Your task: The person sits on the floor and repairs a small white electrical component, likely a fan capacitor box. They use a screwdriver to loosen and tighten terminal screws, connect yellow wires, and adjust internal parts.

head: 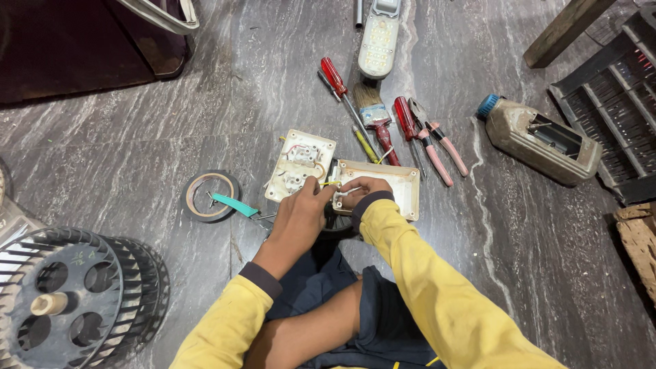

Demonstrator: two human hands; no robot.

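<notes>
Yellow sleeves [424, 273], cream switch box [400, 188], red-handled screwdrivers [335, 75], grey veined marble floor [137, 150].

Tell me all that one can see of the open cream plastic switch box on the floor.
The open cream plastic switch box is a shallow rectangular tray lying flat on the grey marbled stone floor, hollow side up. Its walls look worn and dirty. The right hand rests on its left end; the left hand pinches thin wires beside it. Its wired cream cover plate lies to the left.

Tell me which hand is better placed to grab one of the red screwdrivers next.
Probably the right hand: it rests on the open white box, nearer the red screwdrivers. The left hand sits further off, by the switch plate.
</notes>
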